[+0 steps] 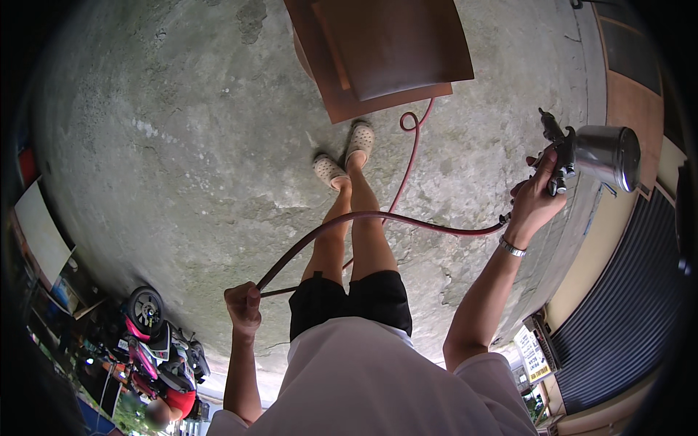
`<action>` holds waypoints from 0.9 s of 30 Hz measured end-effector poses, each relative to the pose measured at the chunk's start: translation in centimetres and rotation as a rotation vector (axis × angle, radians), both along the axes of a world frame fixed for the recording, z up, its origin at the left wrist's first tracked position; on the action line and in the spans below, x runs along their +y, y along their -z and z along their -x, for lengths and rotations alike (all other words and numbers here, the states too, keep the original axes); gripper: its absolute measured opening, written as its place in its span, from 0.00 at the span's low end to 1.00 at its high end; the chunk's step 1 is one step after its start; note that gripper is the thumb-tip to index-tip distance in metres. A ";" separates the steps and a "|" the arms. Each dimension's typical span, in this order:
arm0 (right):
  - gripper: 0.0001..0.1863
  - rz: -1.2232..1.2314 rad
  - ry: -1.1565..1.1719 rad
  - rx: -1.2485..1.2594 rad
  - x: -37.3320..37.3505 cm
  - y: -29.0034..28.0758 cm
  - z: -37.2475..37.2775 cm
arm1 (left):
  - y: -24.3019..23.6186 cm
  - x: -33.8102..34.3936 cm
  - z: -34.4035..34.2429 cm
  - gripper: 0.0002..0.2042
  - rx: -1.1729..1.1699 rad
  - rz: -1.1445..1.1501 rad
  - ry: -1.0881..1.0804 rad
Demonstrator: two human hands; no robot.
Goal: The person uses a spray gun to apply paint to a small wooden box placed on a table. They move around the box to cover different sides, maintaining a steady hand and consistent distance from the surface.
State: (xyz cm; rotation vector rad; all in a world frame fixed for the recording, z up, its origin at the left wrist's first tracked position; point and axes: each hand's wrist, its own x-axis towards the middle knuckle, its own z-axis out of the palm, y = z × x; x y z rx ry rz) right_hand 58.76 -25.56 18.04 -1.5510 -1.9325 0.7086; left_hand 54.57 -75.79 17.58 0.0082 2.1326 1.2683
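The person's right hand is raised at the right of the scene, its fingers wrapped tight round the grip of a dark metal spray gun with a shiny steel cup. The gun's body stands roughly upright in the fist, its nozzle end pointing up and to the left, with the cup sitting to the right of the hand.

From below that hand a long dark red rubber air hose runs left and nearer, sagging in a shallow arc across the person's bare legs to the left hand, whose fingers are closed round it. So the hose's long axis lies between the two fists, right and far to left and near. Beyond the left hand's grip, more hose trails away over the grey concrete floor, curling into a small loop beside the brown flat wooden panels lying at the far side. These panels are far and left of the gun, and the right hand is much the nearer to them.
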 end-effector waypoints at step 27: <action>0.17 0.541 -0.451 0.090 -10.6 -1.4 2.9 | 0.5 -2.9 0.6 0.31 -0.023 -0.009 -0.218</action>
